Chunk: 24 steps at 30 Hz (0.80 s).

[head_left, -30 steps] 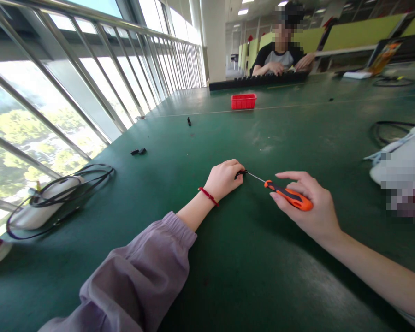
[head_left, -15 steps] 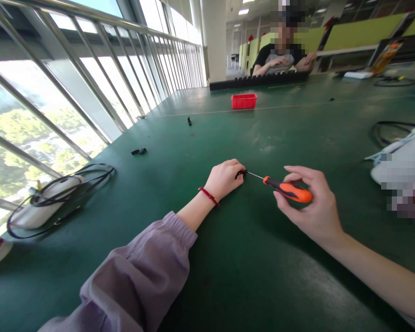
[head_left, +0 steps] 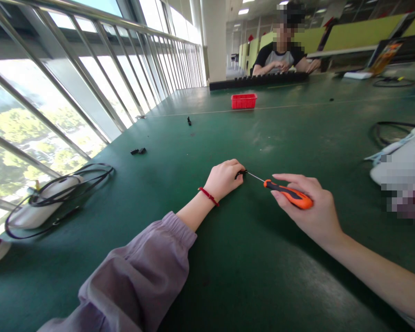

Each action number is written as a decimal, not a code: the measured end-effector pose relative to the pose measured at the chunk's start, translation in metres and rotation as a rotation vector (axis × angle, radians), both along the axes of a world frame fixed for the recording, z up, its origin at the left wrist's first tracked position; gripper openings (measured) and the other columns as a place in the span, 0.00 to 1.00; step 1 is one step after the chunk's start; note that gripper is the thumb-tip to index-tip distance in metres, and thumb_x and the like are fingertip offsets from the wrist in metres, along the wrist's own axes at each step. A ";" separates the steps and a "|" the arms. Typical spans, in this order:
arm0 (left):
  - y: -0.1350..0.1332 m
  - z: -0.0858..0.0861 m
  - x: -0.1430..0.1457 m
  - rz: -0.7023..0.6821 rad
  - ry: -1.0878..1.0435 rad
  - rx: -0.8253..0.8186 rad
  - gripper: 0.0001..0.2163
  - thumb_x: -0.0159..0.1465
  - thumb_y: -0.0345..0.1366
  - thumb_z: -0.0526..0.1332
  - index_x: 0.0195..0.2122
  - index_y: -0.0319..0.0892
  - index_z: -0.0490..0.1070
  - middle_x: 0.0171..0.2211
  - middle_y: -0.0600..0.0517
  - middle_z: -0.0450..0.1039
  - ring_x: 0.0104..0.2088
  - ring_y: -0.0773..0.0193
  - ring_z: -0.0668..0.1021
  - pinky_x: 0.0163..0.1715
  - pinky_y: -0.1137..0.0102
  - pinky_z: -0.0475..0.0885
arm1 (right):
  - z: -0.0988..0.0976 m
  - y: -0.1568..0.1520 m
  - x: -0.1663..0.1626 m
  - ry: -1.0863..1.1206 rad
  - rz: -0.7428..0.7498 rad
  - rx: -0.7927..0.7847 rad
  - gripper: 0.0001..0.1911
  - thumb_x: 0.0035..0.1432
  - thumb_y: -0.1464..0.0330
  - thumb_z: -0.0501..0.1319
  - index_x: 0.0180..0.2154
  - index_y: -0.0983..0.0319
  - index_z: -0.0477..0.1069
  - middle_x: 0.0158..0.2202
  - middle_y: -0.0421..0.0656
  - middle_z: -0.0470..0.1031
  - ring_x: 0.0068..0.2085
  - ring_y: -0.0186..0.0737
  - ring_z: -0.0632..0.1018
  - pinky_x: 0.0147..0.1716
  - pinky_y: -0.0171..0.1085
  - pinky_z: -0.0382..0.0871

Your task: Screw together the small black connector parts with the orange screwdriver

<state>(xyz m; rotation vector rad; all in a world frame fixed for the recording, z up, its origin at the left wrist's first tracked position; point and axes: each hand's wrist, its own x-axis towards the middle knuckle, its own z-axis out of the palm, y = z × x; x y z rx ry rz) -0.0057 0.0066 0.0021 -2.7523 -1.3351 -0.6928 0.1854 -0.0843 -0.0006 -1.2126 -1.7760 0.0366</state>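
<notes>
My left hand (head_left: pixel 224 179) rests on the green table (head_left: pixel 228 276), fingers closed around a small black part (head_left: pixel 240 174) pinned at its fingertips. My right hand (head_left: pixel 309 207) grips an orange-and-black screwdriver (head_left: pixel 287 194) by its handle. The thin metal shaft points left, and its tip meets the black part. A red cord circles my left wrist, and a lilac sleeve covers that forearm.
Small black pieces (head_left: pixel 139 151) and another black piece (head_left: pixel 189 121) lie further out. A red bin (head_left: pixel 244 101) stands beyond. A white device wound with black cable (head_left: pixel 51 193) sits left, by the window railing. Another person sits at the far end behind a long black strip (head_left: pixel 259 80).
My right hand's fingers shifted around the screwdriver handle, lifting and then settling flat over it again. The left hand and the black part stayed put.
</notes>
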 end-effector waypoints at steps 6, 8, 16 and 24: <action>0.000 -0.001 0.000 -0.002 0.002 0.003 0.11 0.58 0.29 0.55 0.39 0.40 0.75 0.40 0.50 0.76 0.39 0.63 0.77 0.34 0.72 0.72 | -0.001 0.000 0.000 0.067 0.012 -0.019 0.18 0.51 0.63 0.63 0.45 0.56 0.68 0.25 0.37 0.71 0.29 0.41 0.73 0.36 0.46 0.68; 0.000 0.000 0.000 -0.001 0.004 0.002 0.11 0.59 0.29 0.55 0.39 0.40 0.75 0.40 0.50 0.76 0.38 0.63 0.77 0.34 0.72 0.72 | -0.002 0.001 0.001 0.069 -0.009 -0.039 0.14 0.52 0.62 0.63 0.42 0.56 0.70 0.24 0.37 0.71 0.28 0.41 0.73 0.35 0.45 0.68; 0.000 0.000 0.000 0.002 0.009 -0.001 0.11 0.59 0.29 0.55 0.39 0.40 0.75 0.40 0.50 0.76 0.38 0.63 0.77 0.33 0.72 0.72 | -0.003 0.001 0.001 0.098 0.018 -0.075 0.15 0.51 0.63 0.64 0.42 0.56 0.68 0.24 0.37 0.70 0.27 0.39 0.73 0.35 0.45 0.69; 0.000 -0.001 0.000 -0.006 0.000 0.005 0.11 0.59 0.29 0.55 0.39 0.40 0.75 0.40 0.50 0.76 0.39 0.63 0.77 0.35 0.72 0.72 | -0.002 0.001 0.002 0.111 0.035 -0.044 0.19 0.50 0.63 0.64 0.45 0.56 0.66 0.25 0.37 0.70 0.28 0.40 0.74 0.35 0.44 0.69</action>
